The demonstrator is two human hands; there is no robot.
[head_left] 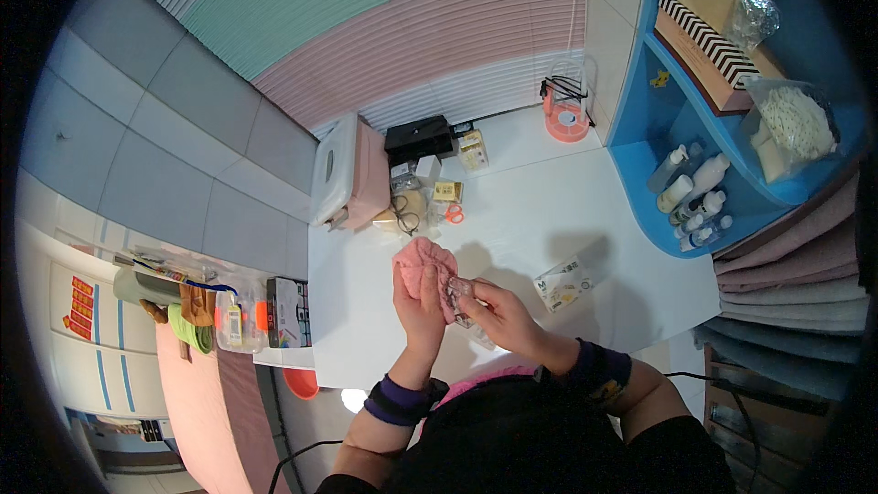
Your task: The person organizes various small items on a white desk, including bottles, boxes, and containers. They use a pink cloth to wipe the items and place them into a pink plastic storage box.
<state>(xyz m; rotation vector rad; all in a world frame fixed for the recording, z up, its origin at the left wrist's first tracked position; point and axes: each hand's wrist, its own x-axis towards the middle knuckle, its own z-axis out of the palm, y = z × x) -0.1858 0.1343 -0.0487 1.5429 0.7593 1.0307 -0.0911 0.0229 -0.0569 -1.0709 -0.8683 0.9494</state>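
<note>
Above the near part of the white table (530, 210), my left hand (419, 318) is wrapped round a bunched pink fluffy cloth (424, 263). My right hand (505, 318) meets it from the right, with thumb and fingers pinched on a small clear, shiny thing (460, 293) that touches the cloth. Whether this is a clear case or crumpled plastic I cannot make out. Under my hands, more clear plastic (479, 337) shows in part. To the right lies a white printed packet (562, 285) with a clear end.
Orange-handled scissors (455, 213), dark scissors (405, 215) and small boxes (448, 191) lie beyond my hands. A pink and white bin (352, 174) and a black box (419, 137) stand at the back left. At right, a blue corner shelf (631, 183) holds several bottles (675, 192).
</note>
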